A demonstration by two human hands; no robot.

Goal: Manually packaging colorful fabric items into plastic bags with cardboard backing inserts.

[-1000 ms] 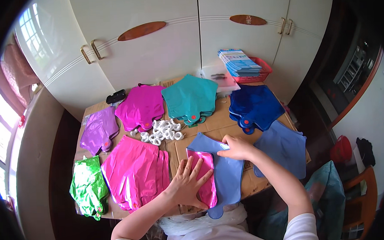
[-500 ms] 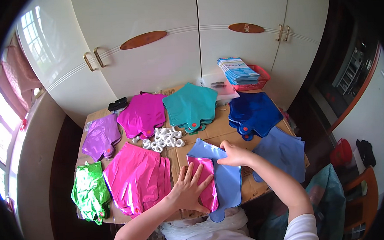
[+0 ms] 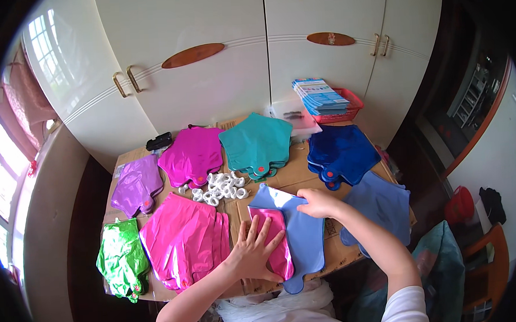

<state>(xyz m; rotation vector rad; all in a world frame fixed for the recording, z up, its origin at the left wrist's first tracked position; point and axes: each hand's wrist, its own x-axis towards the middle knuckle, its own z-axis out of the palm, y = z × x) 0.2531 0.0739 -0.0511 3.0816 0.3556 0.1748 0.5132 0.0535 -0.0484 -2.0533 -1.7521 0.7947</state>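
Observation:
A flat light-blue foil balloon (image 3: pixel 305 246) lies at the table's near middle, with a folded pink foil piece (image 3: pixel 284 257) on its left part. My left hand (image 3: pixel 252 256) presses down on the pink piece, fingers spread. At the blue balloon's upper right edge, my right hand (image 3: pixel 318 204) pinches the foil between thumb and fingers. Just right of it lies another light-blue balloon (image 3: pixel 380 207), partly behind my right forearm. To the left of my left hand is a stack of pink star-shaped balloons (image 3: pixel 183 240).
Cardboard (image 3: pixel 237 211) covers the table. Around it lie green (image 3: pixel 122 255), purple (image 3: pixel 135 184), magenta (image 3: pixel 190 153), teal (image 3: pixel 256 140) and dark-blue (image 3: pixel 342 151) foil balloons. White ribbon rolls (image 3: pixel 216 189) sit mid-table. Booklets (image 3: pixel 322 96) rest on a red basket (image 3: pixel 354 103) before white cabinets.
The light-blue balloon has shifted slightly up and to the left under my hands. My right hand keeps its pinch on the edge; my left stays spread on the pink piece.

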